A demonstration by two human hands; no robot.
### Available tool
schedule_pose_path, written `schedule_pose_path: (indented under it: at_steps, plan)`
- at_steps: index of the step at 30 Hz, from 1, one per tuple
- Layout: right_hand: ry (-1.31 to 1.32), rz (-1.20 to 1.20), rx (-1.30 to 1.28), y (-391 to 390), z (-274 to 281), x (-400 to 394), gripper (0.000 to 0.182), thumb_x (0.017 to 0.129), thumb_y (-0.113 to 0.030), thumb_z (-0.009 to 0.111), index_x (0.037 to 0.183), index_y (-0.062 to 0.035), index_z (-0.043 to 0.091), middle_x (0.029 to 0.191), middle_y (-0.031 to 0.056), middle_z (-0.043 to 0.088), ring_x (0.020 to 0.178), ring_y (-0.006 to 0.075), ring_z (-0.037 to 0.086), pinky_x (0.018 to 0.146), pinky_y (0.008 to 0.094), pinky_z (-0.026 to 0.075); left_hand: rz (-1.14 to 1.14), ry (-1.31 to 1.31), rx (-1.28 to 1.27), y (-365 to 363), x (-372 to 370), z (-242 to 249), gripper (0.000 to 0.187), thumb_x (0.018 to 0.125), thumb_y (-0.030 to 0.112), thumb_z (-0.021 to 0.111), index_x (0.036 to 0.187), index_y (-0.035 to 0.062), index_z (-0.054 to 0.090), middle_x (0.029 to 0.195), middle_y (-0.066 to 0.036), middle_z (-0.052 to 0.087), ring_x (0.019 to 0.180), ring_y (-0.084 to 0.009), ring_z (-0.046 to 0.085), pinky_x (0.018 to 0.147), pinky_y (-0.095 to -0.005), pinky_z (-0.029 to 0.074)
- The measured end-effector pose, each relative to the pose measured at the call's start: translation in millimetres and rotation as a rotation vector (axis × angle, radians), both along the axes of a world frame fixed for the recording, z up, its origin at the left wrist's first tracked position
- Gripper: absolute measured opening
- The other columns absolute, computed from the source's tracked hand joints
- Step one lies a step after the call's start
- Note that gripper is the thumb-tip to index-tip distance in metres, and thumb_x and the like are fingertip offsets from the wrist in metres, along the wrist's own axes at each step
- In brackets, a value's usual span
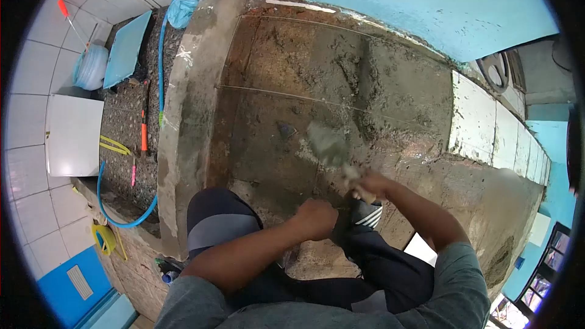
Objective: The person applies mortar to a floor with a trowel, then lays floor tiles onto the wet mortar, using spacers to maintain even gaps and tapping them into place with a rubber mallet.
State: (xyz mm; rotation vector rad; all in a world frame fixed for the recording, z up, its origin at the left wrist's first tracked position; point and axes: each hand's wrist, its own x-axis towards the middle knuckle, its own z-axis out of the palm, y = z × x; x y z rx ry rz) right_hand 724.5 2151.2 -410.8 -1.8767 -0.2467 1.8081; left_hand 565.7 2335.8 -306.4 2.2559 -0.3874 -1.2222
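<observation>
My right hand is wrapped round the handle of a trowel. Its blade, coated with grey mortar, is over the wet floor ahead of me. My left hand makes a fist between my knees, and nothing sticks out of it. Grey wet mortar covers the far right part of the floor, with a raised edge facing the darker, browner floor. Two thin strings are stretched across the floor. My right shoe stands just below the trowel hand.
A low concrete kerb runs along the left. Beyond it lie a blue hose, an orange-handled tool, a pink marker and a white tile. White tiles line the right edge, and a blue wall stands behind.
</observation>
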Motion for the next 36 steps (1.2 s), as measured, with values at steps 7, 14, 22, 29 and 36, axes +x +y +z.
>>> schedule_pose_path:
  at_steps: [7, 14, 22, 29, 36]
  plan:
    - [-0.188, 0.496, 0.566, 35.6, -26.7, -62.9, 0.047, 0.087, -0.03, 0.076, 0.128, -0.0079, 0.068, 0.1, 0.0158, 0.074, 0.08, 0.0196, 0.07, 0.077, 0.0364, 0.057, -0.126, 0.165, 0.002, -12.8, 3.1, 5.1, 0.027, 0.088, 0.021, 0.067, 0.102, -0.0001, 0.074, 0.101, -0.021, 0.072, 0.096, -0.0361, 0.071, 0.082, -0.0492, 0.057]
    - [-0.443, -0.096, 0.232, 8.8, -11.4, 39.4, 0.031, 0.095, -0.021, 0.067, 0.12, -0.0027, 0.067, 0.089, 0.0102, 0.071, 0.073, 0.0164, 0.068, 0.067, 0.0332, 0.055, -0.052, 0.119, 0.037, -1.4, 5.4, 5.1, 0.025, 0.086, 0.021, 0.071, 0.098, -0.0003, 0.075, 0.098, -0.021, 0.073, 0.09, -0.0371, 0.072, 0.078, -0.0488, 0.058]
    - [-0.204, 0.021, 0.26, 20.9, 9.2, 16.3, 0.029, 0.095, -0.021, 0.066, 0.115, -0.001, 0.069, 0.086, 0.0092, 0.071, 0.066, 0.0172, 0.066, 0.064, 0.0332, 0.054, -0.047, 0.091, 0.032, -10.1, -2.3, -12.8, 0.024, 0.083, 0.016, 0.068, 0.101, 0.0016, 0.075, 0.103, -0.02, 0.073, 0.096, -0.0369, 0.072, 0.081, -0.0486, 0.058]
    - [-0.502, -0.538, 0.069, 30.3, 30.5, 65.6, 0.031, 0.097, -0.023, 0.062, 0.117, -0.0002, 0.068, 0.088, 0.0133, 0.069, 0.071, 0.0201, 0.068, 0.068, 0.0385, 0.056, 0.003, 0.033, 0.044, -10.5, -8.7, -12.6, 0.022, 0.078, 0.012, 0.065, 0.093, 0.002, 0.077, 0.1, -0.022, 0.074, 0.095, -0.0376, 0.072, 0.079, -0.0485, 0.059]
    - [-0.157, -0.126, 0.243, 9.5, -25.3, 35.9, 0.039, 0.099, -0.026, 0.06, 0.129, -0.0021, 0.065, 0.106, 0.0137, 0.073, 0.096, 0.0244, 0.067, 0.087, 0.0416, 0.053, 0.018, 0.036, 0.045, -2.4, -6.4, 4.1, 0.022, 0.081, 0.015, 0.066, 0.096, 0.0013, 0.075, 0.102, -0.021, 0.073, 0.097, -0.0373, 0.071, 0.08, -0.0494, 0.058]
